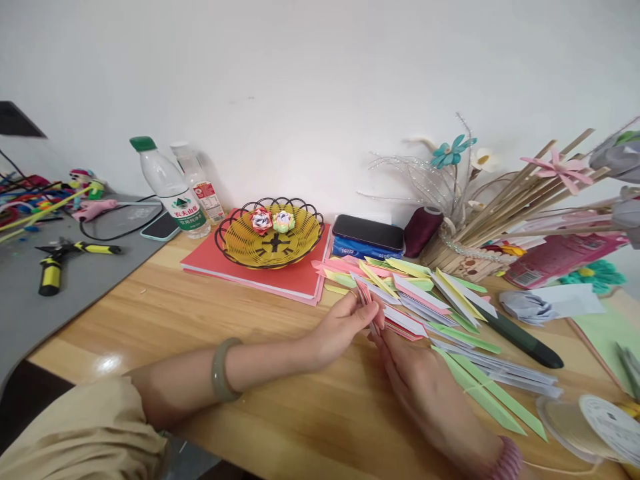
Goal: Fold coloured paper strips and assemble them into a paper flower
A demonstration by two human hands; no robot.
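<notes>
Both my hands meet over the wooden table. My left hand (pixel 345 327) is closed on a small bundle of folded paper strips (pixel 364 292), pink and white, with the thumb on top. My right hand (pixel 415 377) grips the lower end of the same strips, its fingertips touching the left ones and partly hidden. Just beyond lies a loose pile of folded paper strips (pixel 425 307) in yellow, green, pink and white. Two long green strips (pixel 495 393) rest to the right of my right hand.
A yellow woven basket (pixel 300 250) with two folded paper balls (pixel 273 221) sits on red paper sheets (pixel 210 250). Bottles (pixel 173 190), pliers (pixel 50 270) and a phone (pixel 160 227) are left. On the right are a flower holder (pixel 460 250), a dark green cutter (pixel 525 340) and a spool (pixel 595 427).
</notes>
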